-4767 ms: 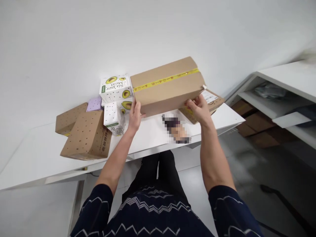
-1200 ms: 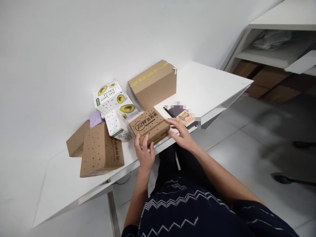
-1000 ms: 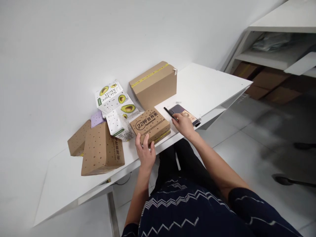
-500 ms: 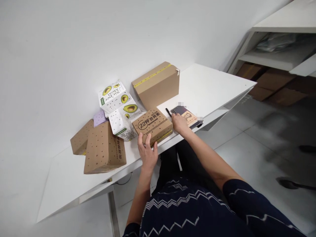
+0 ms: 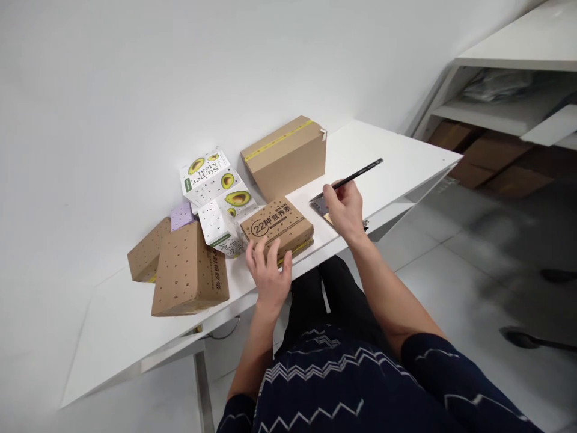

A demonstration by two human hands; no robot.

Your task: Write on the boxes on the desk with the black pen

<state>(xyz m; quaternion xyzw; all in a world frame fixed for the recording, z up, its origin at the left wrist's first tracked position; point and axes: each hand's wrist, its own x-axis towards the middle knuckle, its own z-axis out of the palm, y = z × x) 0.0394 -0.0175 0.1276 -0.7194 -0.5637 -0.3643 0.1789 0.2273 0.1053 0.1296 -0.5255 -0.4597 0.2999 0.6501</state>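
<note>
We hold a black pen (image 5: 367, 169) above the bench (image 5: 401, 154), beside a brown printed carton (image 5: 277, 224).
Our right hand (image 5: 346, 210) has its grip closed around the pen, over a flat item (image 5: 320, 208) it mostly hides; our left hand (image 5: 270, 276) rests loosely spread fingers on the carton's near edge.

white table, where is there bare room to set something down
Two bare patches on the table: the right end, past the big box and right hand with its pen; the left end, left of two brown boxes. Crowded between: white boxes, purple box, flat box under left hand.
</note>
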